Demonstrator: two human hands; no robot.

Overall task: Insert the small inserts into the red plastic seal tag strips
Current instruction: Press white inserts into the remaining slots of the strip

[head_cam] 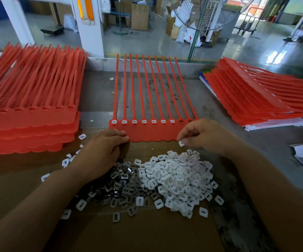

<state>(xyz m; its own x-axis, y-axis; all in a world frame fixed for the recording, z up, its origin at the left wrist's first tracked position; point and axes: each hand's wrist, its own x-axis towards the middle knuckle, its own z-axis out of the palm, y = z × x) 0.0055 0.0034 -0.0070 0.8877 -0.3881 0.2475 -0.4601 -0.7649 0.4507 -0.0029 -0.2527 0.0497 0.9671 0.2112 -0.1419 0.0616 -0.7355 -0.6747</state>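
On the workshop desk (96,91), the red seal tag strip (152,135) is laid just beyond the fingers, so the white insert (181,143) pinched by the right hand (201,135) is kept close to the unfilled sockets, while the left hand (101,151) is curled at the strip's corner, probably to steady it, though any grip cannot be told.

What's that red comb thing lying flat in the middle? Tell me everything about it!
The middle red strip is plastic: a row of joined tags lying flat, thin tails pointing away, wavy edge nearest. Seven sockets hold white inserts; the rightmost look empty. The left hand touches its near left corner; the right hand covers the right one.
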